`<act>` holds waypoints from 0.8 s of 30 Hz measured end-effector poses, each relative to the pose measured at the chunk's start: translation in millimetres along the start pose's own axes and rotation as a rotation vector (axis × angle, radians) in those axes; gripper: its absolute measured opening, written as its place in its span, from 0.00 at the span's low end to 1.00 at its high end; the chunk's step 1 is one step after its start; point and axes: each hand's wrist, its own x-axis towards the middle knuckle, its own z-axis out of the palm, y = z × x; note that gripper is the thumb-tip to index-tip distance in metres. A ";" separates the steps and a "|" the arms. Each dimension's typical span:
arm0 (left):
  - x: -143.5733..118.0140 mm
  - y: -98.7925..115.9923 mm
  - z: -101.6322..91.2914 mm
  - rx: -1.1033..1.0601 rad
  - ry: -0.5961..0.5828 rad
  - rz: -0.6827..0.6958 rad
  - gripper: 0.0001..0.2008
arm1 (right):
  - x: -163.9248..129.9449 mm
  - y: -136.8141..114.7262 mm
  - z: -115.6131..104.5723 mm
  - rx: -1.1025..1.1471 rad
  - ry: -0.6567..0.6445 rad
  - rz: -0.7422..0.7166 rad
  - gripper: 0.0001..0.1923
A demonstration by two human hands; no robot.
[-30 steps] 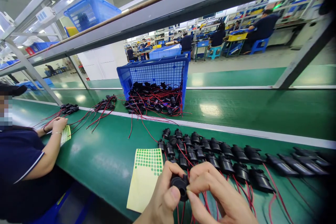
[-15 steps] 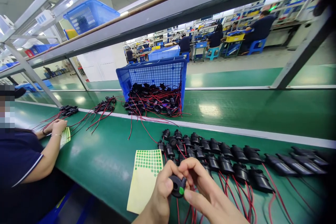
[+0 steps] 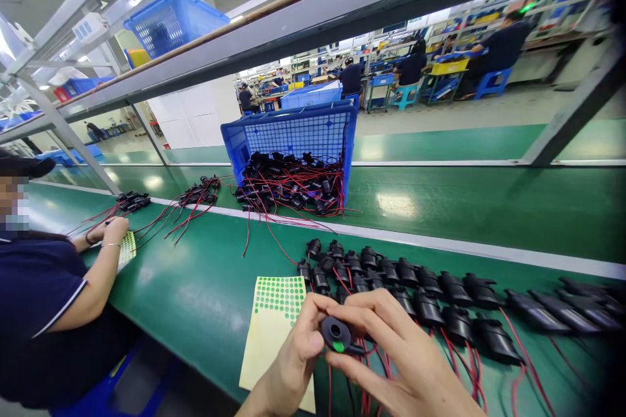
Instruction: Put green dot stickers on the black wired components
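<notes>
My left hand [image 3: 293, 365] and right hand [image 3: 396, 365] meet at the near edge of the green belt [image 3: 195, 300], both pinching one black round component [image 3: 335, 334] that bears a green dot sticker [image 3: 338, 346]. Just left of my left hand lies the sticker sheet [image 3: 274, 326]; beyond my fingers stand rows of black components [image 3: 415, 287] with red leads, and farther off a tipped blue basket [image 3: 293, 137].

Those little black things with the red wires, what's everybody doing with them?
A person holds one small black part in both hands: the left hand pinches it and the right hand steadies it. It has a green dot sticker on it. Beside the hands lies a sticker sheet of green dots, and rows of similar black parts with red wires sit on the green table. A blue basket holds more. At the left, a co-worker reaches to another sticker sheet.
</notes>
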 end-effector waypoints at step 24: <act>-4.7 17.0 4.5 0.212 0.013 -0.114 0.15 | -0.4 1.2 8.7 -0.189 0.155 -0.225 0.16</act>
